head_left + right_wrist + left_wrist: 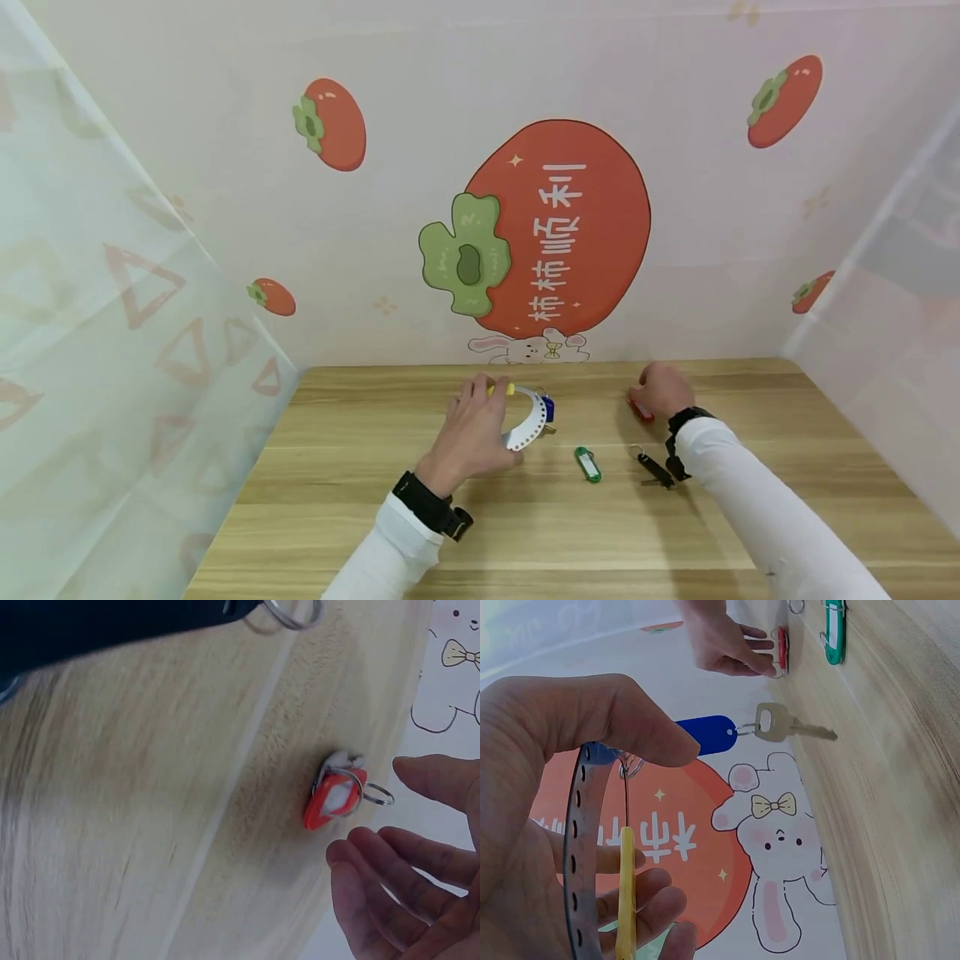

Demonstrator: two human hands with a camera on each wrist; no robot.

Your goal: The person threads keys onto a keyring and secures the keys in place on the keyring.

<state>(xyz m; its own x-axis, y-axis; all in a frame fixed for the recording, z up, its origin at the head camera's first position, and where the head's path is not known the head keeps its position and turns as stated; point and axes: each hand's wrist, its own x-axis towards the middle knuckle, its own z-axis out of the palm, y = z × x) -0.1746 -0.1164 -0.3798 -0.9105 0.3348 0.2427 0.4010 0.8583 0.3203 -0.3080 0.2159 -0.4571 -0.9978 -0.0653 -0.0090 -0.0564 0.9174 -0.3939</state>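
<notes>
My left hand grips a white curved strip with a row of holes along it. A yellow tag hangs edge-on beside the strip. Past the thumb sticks out a blue key tag, its other end hidden; a brass-coloured key is linked to it. My right hand, fingers spread and bent, hovers next to a red key tag lying on the table. In the right wrist view, thumb and fingers stand apart from the tag and its metal ring.
A green key tag with a white label lies between the hands. Nearer my right wrist lies a black key fob with a ring and key. The wooden table meets a printed backdrop at the back.
</notes>
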